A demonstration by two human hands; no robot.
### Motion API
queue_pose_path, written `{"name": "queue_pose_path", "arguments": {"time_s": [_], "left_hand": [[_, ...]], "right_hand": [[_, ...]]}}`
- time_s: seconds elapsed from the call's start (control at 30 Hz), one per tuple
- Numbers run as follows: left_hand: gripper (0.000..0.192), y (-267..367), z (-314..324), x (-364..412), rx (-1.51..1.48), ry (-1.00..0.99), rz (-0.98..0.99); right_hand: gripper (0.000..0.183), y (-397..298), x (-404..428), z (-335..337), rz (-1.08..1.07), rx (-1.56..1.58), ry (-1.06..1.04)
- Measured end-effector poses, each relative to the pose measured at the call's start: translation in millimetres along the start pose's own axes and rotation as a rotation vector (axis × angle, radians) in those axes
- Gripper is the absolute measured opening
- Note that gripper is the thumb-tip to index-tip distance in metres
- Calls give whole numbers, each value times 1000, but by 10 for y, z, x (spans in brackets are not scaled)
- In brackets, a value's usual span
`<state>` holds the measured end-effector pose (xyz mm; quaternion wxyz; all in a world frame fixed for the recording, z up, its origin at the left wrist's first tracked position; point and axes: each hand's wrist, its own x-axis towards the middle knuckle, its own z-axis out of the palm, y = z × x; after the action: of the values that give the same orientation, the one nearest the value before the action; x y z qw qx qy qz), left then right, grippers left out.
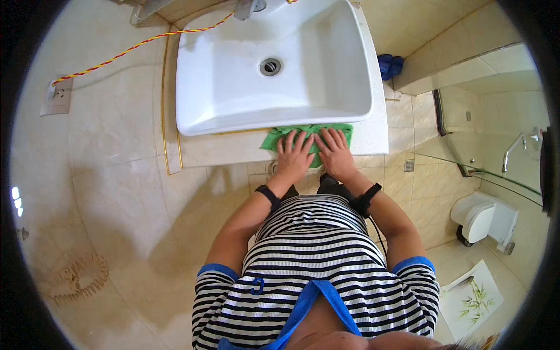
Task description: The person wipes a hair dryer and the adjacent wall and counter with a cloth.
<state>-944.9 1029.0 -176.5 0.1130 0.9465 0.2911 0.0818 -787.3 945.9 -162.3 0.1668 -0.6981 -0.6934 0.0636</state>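
Note:
A green cloth (272, 139) lies wrinkled on the white countertop (223, 151), just in front of the white rectangular washbasin (249, 94). Its lower part reaches past the counter's front edge. My left hand (295, 158) holds the cloth down with fingers spread, its palm near the counter edge. Close beside it, my right hand (337, 156) presses on the cloth's right part, fingers pointing towards the basin. The two thumbs almost meet over the cloth. What lies under my palms is hidden. No water stands in the basin, and its round metal drain (271, 67) shows.
A metal faucet (245, 9) stands behind the basin. A twisted red-and-yellow cord (131, 49) stretches from near it to a wall socket (57, 98). Blue objects (389, 66) lie right of the counter. Farther right are a glass panel (494, 177) and a floor drain (409, 165).

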Motion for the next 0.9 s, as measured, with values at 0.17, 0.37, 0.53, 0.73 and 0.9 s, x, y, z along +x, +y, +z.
{"name": "queue_pose_path", "arguments": {"time_s": [0.17, 0.37, 0.53, 0.73, 0.9], "left_hand": [[56, -445, -204, -421, 101, 3, -82], [58, -581, -269, -617, 211, 32, -153], [61, -313, -92, -432, 223, 9, -96], [61, 314, 131, 101, 183, 12, 95], [61, 705, 274, 419, 185, 7, 195]], "right_hand": [[50, -372, 313, 144, -160, 84, -62], [48, -498, 475, 246, -264, 144, -45], [48, -226, 211, 51, -197, 89, -43], [48, 338, -287, -286, -18, -3, -24], [49, 692, -553, -442, 94, -66, 6]]}}
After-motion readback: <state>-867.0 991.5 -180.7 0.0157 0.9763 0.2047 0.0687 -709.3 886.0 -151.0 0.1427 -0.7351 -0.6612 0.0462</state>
